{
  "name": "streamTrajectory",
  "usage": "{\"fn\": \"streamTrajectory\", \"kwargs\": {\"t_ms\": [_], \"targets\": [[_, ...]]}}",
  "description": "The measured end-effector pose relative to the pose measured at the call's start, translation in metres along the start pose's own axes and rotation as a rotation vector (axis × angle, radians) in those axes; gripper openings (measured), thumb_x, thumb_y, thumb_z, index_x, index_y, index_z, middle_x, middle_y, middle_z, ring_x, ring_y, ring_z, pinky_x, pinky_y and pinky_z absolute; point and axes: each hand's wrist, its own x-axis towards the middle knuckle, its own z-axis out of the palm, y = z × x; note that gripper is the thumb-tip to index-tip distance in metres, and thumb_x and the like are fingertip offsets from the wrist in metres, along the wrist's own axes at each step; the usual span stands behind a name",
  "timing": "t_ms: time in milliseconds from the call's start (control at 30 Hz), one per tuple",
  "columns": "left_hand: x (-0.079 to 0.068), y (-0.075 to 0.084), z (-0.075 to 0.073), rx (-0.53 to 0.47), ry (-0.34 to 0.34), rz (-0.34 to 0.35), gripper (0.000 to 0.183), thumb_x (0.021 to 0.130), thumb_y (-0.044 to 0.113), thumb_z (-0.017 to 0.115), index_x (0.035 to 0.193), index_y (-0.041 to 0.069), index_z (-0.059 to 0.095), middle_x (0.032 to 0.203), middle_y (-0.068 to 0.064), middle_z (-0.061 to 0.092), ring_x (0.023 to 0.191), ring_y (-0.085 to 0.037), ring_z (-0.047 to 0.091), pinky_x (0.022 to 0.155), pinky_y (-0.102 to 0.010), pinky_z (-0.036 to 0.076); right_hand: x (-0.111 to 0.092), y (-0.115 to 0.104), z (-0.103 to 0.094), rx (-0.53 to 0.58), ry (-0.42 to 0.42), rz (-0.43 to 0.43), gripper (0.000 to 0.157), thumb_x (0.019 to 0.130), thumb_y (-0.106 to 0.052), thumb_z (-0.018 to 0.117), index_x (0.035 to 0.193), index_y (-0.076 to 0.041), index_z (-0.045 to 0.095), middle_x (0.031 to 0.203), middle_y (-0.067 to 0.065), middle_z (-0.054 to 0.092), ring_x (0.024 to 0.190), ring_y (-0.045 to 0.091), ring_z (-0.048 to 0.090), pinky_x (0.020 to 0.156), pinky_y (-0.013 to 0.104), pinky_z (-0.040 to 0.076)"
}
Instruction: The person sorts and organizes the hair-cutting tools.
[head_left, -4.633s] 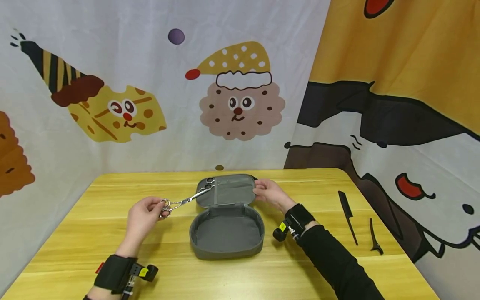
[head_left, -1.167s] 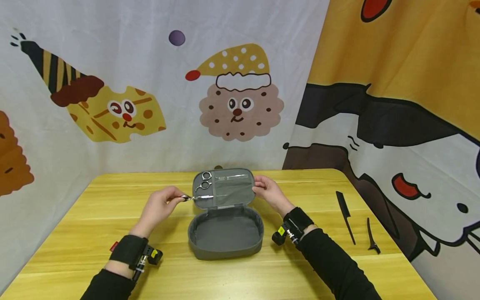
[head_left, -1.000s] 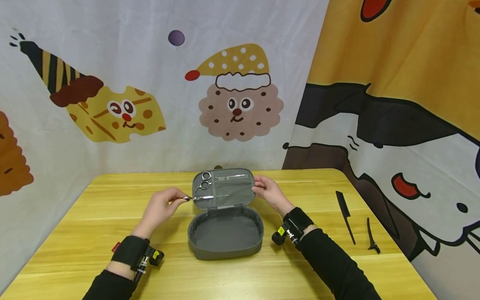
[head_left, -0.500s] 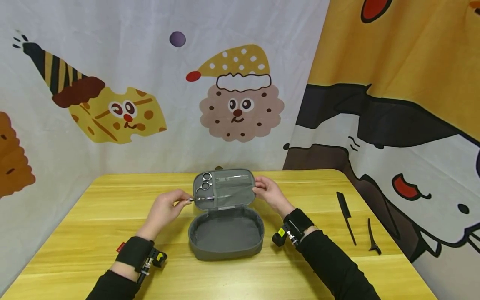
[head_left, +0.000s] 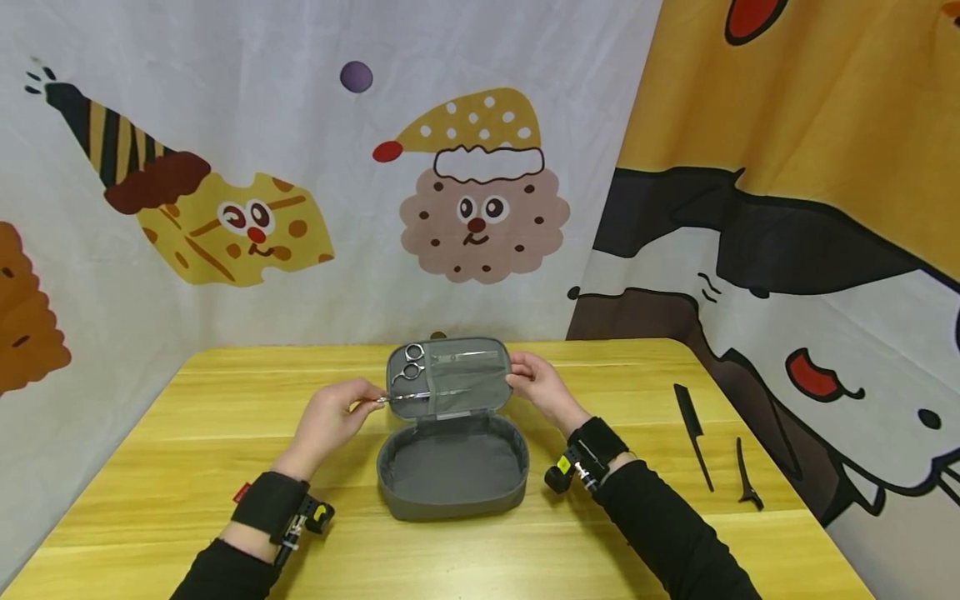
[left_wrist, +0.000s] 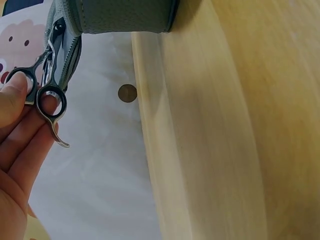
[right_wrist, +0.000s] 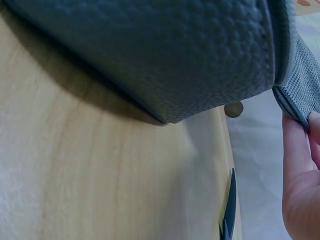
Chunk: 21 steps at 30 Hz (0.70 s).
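In the head view, my left hand (head_left: 330, 421) pinches a pair of haircutting scissors (head_left: 408, 396) by the finger rings, its blades partly behind the sheer pocket in the case lid. The left wrist view shows thumb and fingers at the rings of these scissors (left_wrist: 58, 26). Above them in the lid (head_left: 465, 404), a second pair of scissors (head_left: 418, 367) lies with its rings out and blades behind the pocket. My right hand (head_left: 543, 387) holds the right edge of the raised lid, thumb inside. The grey zip case (head_left: 450, 506) stands open on the table.
To the right on the wooden table (head_left: 600, 533) lie a black tail comb (head_left: 686, 408) and a black hair clip (head_left: 746, 487). A printed curtain (head_left: 360, 250) hangs behind the table's far edge.
My left hand has moved right and brought the scissors from beside the case into the lid pocket. The lid has been raised more upright by my right hand. Little differs over the last half second.
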Motion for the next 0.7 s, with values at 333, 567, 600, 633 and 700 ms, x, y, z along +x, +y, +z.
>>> {"fn": "streamTrajectory", "kwargs": {"t_ms": [333, 567, 600, 633, 700], "targets": [[0.0021, 0.0043, -0.0023, 0.016, -0.004, 0.041, 0.02, 0.073, -0.005, 0.083, 0.084, 0.007, 0.073, 0.081, -0.003, 0.072, 0.072, -0.019, 0.07, 0.062, -0.036, 0.056, -0.001, -0.0022, 0.0008, -0.007, 0.005, 0.022, 0.031, 0.098, 0.006, 0.055, 0.129, 0.008, 0.055, 0.109, 0.013, 0.067, 0.093, 0.013, 0.063, 0.09, 0.036, 0.054], [0.0032, 0.0038, -0.0019, 0.019, -0.004, 0.074, 0.021, 0.072, -0.006, 0.084, 0.084, 0.007, 0.073, 0.081, -0.002, 0.072, 0.071, -0.018, 0.069, 0.06, -0.035, 0.056, -0.0012, -0.0012, 0.0002, -0.011, 0.007, 0.011, 0.031, 0.098, 0.005, 0.055, 0.129, 0.009, 0.055, 0.108, 0.013, 0.067, 0.093, 0.013, 0.063, 0.088, 0.034, 0.055], [0.0034, 0.0038, -0.0019, 0.022, -0.005, 0.081, 0.021, 0.072, -0.006, 0.084, 0.084, 0.007, 0.073, 0.081, -0.003, 0.072, 0.071, -0.018, 0.069, 0.06, -0.035, 0.055, -0.0012, -0.001, 0.0, -0.01, 0.005, 0.006, 0.031, 0.098, 0.005, 0.055, 0.129, 0.009, 0.055, 0.109, 0.014, 0.067, 0.093, 0.013, 0.063, 0.087, 0.034, 0.055], [0.0035, 0.0037, -0.002, 0.026, -0.005, 0.089, 0.021, 0.072, -0.006, 0.084, 0.084, 0.007, 0.073, 0.081, -0.003, 0.072, 0.071, -0.018, 0.069, 0.06, -0.035, 0.055, -0.0012, -0.0008, -0.0002, -0.012, 0.003, 0.001, 0.031, 0.099, 0.005, 0.055, 0.129, 0.01, 0.054, 0.109, 0.015, 0.067, 0.093, 0.013, 0.063, 0.087, 0.033, 0.055], [0.0037, 0.0039, -0.0025, 0.038, -0.005, 0.104, 0.022, 0.071, -0.007, 0.084, 0.084, 0.006, 0.073, 0.081, -0.003, 0.072, 0.071, -0.019, 0.069, 0.059, -0.035, 0.055, -0.0013, -0.0009, -0.0004, -0.014, -0.002, -0.007, 0.032, 0.099, 0.004, 0.055, 0.13, 0.011, 0.053, 0.111, 0.017, 0.066, 0.093, 0.013, 0.063, 0.086, 0.032, 0.055]]}}
